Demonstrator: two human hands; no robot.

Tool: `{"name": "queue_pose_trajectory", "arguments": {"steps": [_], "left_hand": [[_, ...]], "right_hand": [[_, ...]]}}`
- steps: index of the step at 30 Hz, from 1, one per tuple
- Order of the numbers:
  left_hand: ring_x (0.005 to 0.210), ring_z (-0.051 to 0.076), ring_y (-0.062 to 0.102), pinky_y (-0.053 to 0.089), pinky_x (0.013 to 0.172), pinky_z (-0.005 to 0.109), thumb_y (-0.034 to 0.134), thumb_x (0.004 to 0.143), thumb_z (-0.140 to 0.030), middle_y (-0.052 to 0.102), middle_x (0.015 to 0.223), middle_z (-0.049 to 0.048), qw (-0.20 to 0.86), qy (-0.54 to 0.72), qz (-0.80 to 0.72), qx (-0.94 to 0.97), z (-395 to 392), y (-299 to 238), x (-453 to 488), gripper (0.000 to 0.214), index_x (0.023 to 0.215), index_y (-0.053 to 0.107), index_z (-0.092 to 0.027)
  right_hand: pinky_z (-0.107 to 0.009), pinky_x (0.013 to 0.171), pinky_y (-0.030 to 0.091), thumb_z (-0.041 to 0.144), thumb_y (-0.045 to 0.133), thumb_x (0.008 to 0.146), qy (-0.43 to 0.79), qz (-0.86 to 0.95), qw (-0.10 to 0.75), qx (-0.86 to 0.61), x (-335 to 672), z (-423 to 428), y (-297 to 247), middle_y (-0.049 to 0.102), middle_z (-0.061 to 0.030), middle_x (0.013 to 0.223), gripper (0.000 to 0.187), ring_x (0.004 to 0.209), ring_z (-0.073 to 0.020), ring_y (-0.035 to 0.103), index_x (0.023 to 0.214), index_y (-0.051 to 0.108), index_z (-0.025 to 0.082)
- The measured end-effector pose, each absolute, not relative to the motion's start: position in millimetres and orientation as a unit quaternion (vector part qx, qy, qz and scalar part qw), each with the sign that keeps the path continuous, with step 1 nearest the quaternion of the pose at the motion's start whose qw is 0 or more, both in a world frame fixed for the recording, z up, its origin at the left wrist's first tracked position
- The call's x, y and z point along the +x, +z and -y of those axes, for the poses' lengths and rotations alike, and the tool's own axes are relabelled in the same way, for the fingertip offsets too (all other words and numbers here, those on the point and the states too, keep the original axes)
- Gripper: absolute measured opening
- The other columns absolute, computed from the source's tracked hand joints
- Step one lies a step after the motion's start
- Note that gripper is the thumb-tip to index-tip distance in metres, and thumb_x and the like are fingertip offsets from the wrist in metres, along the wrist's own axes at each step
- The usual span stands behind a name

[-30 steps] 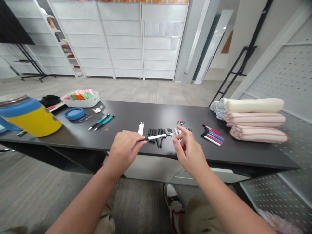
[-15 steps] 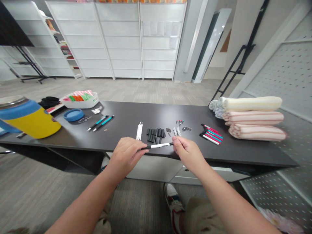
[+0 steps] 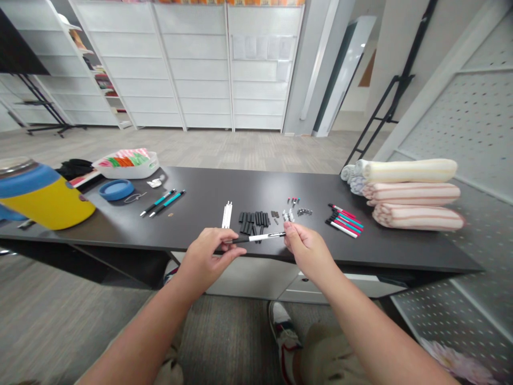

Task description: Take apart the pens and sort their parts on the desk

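My left hand (image 3: 208, 252) is closed round the black grip end of a black and white pen (image 3: 258, 237), held level over the near edge of the dark table (image 3: 224, 187). My right hand (image 3: 306, 247) pinches the pen's right end. Just behind the pen lie white pen tubes (image 3: 226, 214), several black pen caps (image 3: 253, 219), and small metal and black parts (image 3: 288, 215). Finished pens in pink, teal and white (image 3: 345, 219) lie to the right.
Two teal pens (image 3: 162, 202), a blue lid (image 3: 116, 189) and a white tray of coloured items (image 3: 126, 162) sit at the left. A yellow and blue jug (image 3: 40, 195) stands near the left edge. Rolled towels (image 3: 409, 192) are stacked at the right.
My right hand went from open beside the pen to pinching its right end. Both hands drew the pen nearer to me, then held it there.
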State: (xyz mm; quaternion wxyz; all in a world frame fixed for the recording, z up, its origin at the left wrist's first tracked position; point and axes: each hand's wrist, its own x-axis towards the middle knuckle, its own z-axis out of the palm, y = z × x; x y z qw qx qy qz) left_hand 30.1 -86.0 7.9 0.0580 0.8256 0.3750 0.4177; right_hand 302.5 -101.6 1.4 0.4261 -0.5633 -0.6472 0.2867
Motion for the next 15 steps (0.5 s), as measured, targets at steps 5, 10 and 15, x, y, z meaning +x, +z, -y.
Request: {"name": "queue_pose_trajectory", "arguments": {"steps": [5, 10, 15], "left_hand": [[0.083, 0.018, 0.067, 0.049, 0.078, 0.03, 0.071, 0.098, -0.034, 0.075, 0.088, 0.0006, 0.05, 0.412, -0.361, 0.835, 84.9, 13.2, 34.9, 0.012, 0.098, 0.071, -0.023], [0.079, 0.017, 0.066, 0.048, 0.077, 0.03, 0.064, 0.102, -0.032, 0.075, 0.083, -0.0008, 0.056, 0.387, -0.383, 0.837, 82.8, 12.6, 33.6, 0.016, 0.092, 0.073, -0.023], [0.083, 0.018, 0.068, 0.052, 0.079, 0.03, 0.076, 0.094, -0.04, 0.076, 0.09, 0.0014, 0.061, 0.406, -0.384, 0.827, 79.0, 6.9, 31.6, 0.023, 0.11, 0.074, -0.024]], "right_hand": [[-0.028, 0.054, 0.029, 0.064, 0.037, 0.106, 0.297, 0.635, 0.436, -0.565, 306.3, 100.5, -0.2, 0.042, 0.0033, 0.06, 0.053, 0.056, -0.014, 0.04, 0.072, 0.043, 0.023], [-0.028, 0.058, 0.029, 0.062, 0.035, 0.107, 0.247, 0.656, 0.407, -0.585, 303.3, 102.0, 4.3, 0.042, 0.0032, 0.061, 0.054, 0.059, -0.0141, 0.042, 0.071, 0.044, 0.022], [-0.029, 0.059, 0.029, 0.061, 0.034, 0.107, 0.226, 0.658, 0.4, -0.597, 301.7, 100.7, 6.5, 0.042, 0.0034, 0.06, 0.054, 0.059, -0.0142, 0.043, 0.07, 0.043, 0.022]]}}
